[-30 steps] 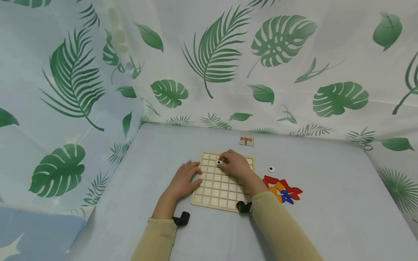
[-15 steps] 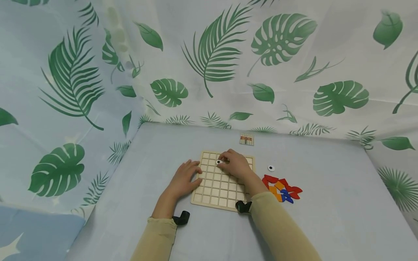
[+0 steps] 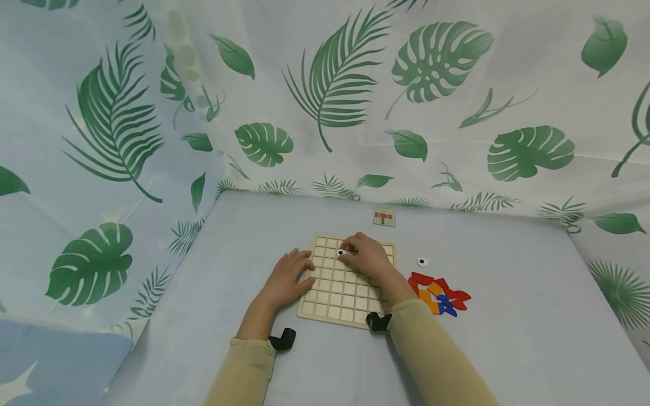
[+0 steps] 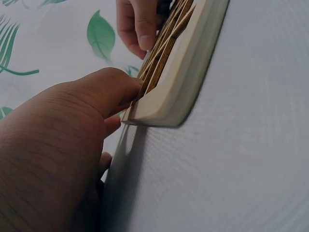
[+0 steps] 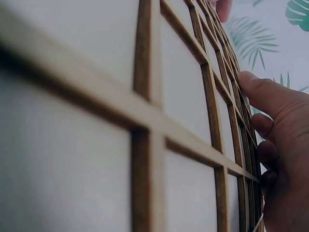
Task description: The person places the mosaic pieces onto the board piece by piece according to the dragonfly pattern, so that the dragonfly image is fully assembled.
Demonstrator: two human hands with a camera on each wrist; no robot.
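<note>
A square wooden grid board (image 3: 321,299) lies on the table in front of the person. My right hand (image 3: 367,256) is over its upper part, pinching a white round eye piece (image 3: 341,253) with a black dot between thumb and fingertips. In the right wrist view the right thumb (image 5: 265,94) meets the grid, and the piece is hidden. My left hand (image 3: 286,279) rests at the board's left edge, its thumb (image 4: 113,89) lying over the rim in the left wrist view. A second eye piece (image 3: 422,262) lies right of the board.
Right of the board is a loose cluster of red pieces (image 3: 422,278), orange pieces (image 3: 435,289) and blue pieces (image 3: 447,306). A small pattern card (image 3: 384,217) lies behind the board. Leaf-printed cloth (image 3: 350,158) hangs at the back and left. Each wrist wears a black device (image 3: 284,339).
</note>
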